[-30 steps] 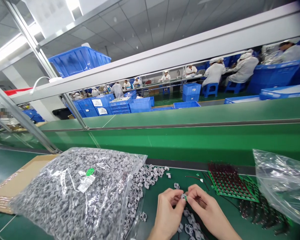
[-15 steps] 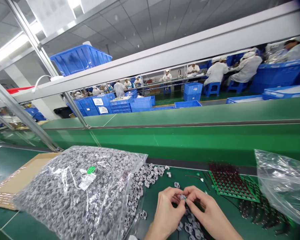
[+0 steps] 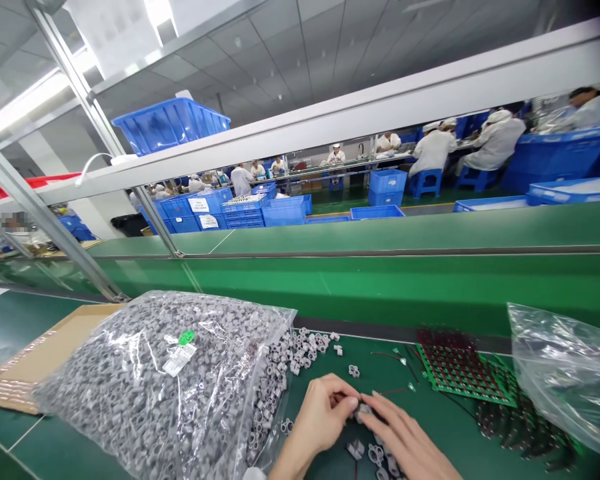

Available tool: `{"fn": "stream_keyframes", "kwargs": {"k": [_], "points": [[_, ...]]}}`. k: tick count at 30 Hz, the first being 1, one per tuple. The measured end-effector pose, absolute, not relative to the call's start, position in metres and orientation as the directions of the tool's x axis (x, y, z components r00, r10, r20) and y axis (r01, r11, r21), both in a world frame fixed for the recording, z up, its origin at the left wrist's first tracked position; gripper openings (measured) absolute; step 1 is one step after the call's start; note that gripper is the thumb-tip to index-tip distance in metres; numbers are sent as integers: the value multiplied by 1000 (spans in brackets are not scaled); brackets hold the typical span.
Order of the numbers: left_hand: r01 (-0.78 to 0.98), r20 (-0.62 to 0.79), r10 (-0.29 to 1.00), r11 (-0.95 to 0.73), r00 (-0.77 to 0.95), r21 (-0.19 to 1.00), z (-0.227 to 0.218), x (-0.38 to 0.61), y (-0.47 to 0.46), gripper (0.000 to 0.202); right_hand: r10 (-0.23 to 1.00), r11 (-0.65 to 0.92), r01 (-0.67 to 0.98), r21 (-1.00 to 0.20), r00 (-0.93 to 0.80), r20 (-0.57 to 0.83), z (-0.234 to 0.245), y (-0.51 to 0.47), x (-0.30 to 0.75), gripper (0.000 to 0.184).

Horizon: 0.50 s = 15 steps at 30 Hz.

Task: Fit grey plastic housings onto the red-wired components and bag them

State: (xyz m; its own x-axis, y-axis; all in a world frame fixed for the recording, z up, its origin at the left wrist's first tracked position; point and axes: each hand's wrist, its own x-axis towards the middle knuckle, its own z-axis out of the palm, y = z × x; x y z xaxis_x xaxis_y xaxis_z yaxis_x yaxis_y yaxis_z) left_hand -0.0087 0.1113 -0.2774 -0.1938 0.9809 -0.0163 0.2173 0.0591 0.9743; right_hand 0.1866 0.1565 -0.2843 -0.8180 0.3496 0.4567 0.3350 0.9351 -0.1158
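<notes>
- small grey plastic clip (image 3: pixel 363 412) sits between both hands, mostly hidden, above the green surface (image 3: pixel 330 353);
- left hand (image 3: pixel 320 417) and right hand (image 3: pixel 405 443) curl over it; I cannot tell if their grip is closed on it;
- more clips (image 3: pixel 375 455) lie just below;
- big plastic bag of clips (image 3: pixel 155 380) lies to the left

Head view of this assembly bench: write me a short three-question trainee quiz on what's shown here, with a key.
1. Multiple choice: what sits at the fingertips of the left hand and right hand?
A. A grey plastic part
B. A roll of tape
C. A screwdriver

2. True or false: the clear plastic bag full of grey parts rests partly on a cardboard sheet.

3. Fill in the word: the crates stacked beyond the green belt are ____.

Key: 1. A; 2. True; 3. blue
</notes>
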Motion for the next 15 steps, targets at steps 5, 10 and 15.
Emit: {"fn": "stream_keyframes", "kwargs": {"k": [5,10,15], "points": [[288,58,935,48,-349,956,-284,-15,118,19,107,915,312,254,-796,595,-325,147,158,59],[245,35,923,65,-382,967,-293,-15,121,25,294,902,421,94,-759,581,-336,136,147,16],[191,19,929,56,-371,980,-296,-10,124,36,402,903,424,-62,-788,466,-299,139,175,17]]}}
